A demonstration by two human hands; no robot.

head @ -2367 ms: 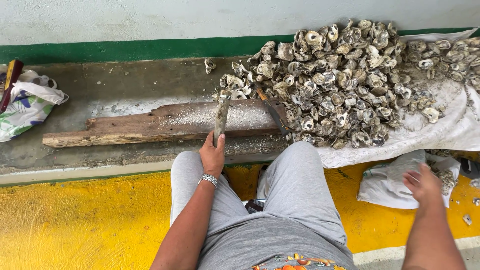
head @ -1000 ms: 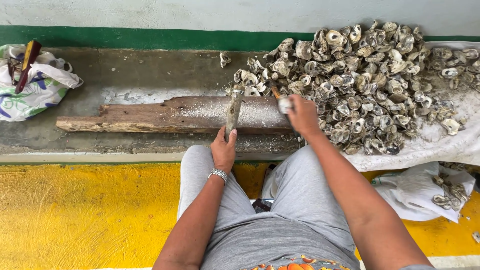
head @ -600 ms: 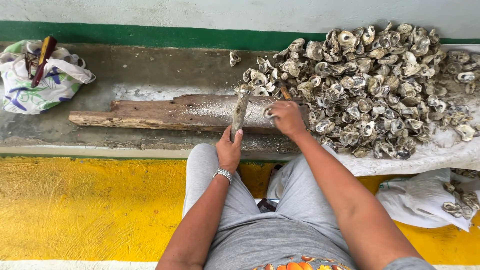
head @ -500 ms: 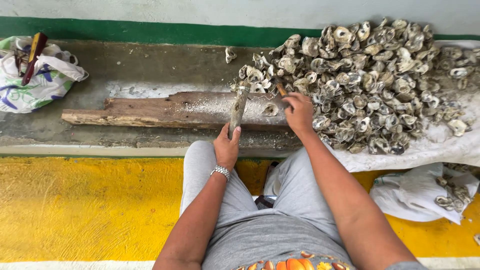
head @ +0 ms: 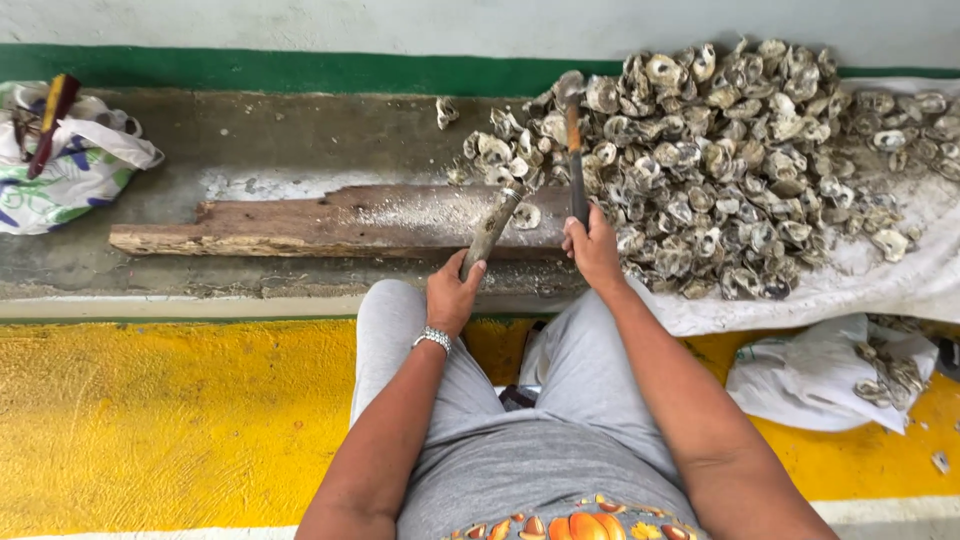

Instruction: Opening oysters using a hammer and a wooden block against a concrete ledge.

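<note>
Over plank (head: 330, 222), both fists clamped on tools, oyster between them.

Left hand (head: 452, 296) closed round grey rod (head: 490, 230), long axis slanting up-right, tip just beside single oyster shell (head: 526, 215) on plank. Right hand (head: 592, 245) wrapped tight on upright knife (head: 575, 165), nearer shell heap (head: 720, 160). Far left: white-green-blue plastic bag (head: 70, 165), red-handled tool on top. Lower right: crumpled white sack (head: 820, 370) holding shells.

Pale wall (head: 300, 20) with green base stripe (head: 250, 70); grey concrete ledge (head: 300, 140); yellow-painted floor (head: 150, 420); even daylight.
</note>
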